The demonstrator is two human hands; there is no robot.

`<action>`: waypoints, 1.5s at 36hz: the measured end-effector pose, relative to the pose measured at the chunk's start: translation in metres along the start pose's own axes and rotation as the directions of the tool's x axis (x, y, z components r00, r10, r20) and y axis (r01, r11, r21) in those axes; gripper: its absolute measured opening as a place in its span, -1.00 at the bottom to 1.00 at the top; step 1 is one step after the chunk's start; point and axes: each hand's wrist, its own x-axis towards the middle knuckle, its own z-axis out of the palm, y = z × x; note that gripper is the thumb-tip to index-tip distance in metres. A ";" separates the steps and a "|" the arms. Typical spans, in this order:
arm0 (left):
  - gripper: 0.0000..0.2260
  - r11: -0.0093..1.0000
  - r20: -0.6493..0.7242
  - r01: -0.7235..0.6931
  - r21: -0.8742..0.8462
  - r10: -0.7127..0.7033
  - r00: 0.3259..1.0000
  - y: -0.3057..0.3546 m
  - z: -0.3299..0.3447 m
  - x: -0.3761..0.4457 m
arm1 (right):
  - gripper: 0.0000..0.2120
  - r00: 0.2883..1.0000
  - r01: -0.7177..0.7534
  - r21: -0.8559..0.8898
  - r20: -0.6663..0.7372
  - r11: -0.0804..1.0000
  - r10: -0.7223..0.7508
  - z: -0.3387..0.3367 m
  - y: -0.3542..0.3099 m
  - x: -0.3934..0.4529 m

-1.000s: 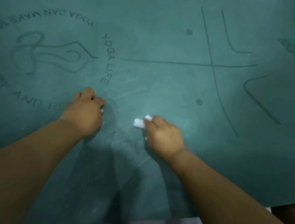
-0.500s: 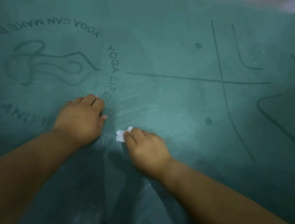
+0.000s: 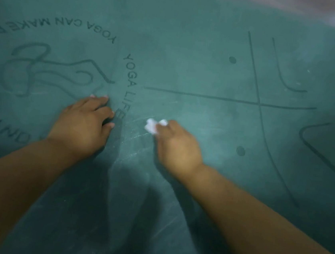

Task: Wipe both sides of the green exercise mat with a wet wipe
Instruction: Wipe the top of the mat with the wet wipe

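- Since half a second ago, the right hand carries the wet wipe from just beside the left hand out to the right, so a wider strip of mat now shows between the two hands.
- Meanwhile the left hand's fingers, curled under before, now stretch forward, and it still presses on the mat beside the printed words "YOGA LIFE".
- Right-hand fingers are curled round the bunched white wipe, pinching it against the green mat; the left hand lies flat with fingers relaxed, grasping nothing.
- The mat fills nearly the whole view, lying spread out under both arms, printed side up, with its far edge at the upper right.
- Progress, as a judgement: pale streaks run across the mat between and below the hands, which suggests this middle patch is being worked; how much of the printed side is already clean cannot be told, and the underside appears not yet done.
- Count: one mat, one wipe, two hands; printed on the mat are one round emblem, two dots and a set of guide lines.
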 end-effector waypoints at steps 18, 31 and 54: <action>-0.78 0.994 0.095 0.101 -0.034 -0.097 0.991 0.015 -0.009 -0.001 | -0.60 0.996 0.012 -0.018 0.090 1.000 -0.010 0.009 -0.025 0.048; -0.64 0.991 0.144 0.098 0.097 -0.111 0.983 0.046 -0.008 0.002 | -0.70 0.613 -0.789 -0.066 -0.139 0.611 0.777 -0.050 0.126 0.011; -0.55 0.995 0.133 -0.081 0.064 0.072 0.988 0.101 0.021 -0.005 | -0.59 0.919 -0.393 -0.155 -0.022 0.906 0.394 -0.029 0.090 -0.021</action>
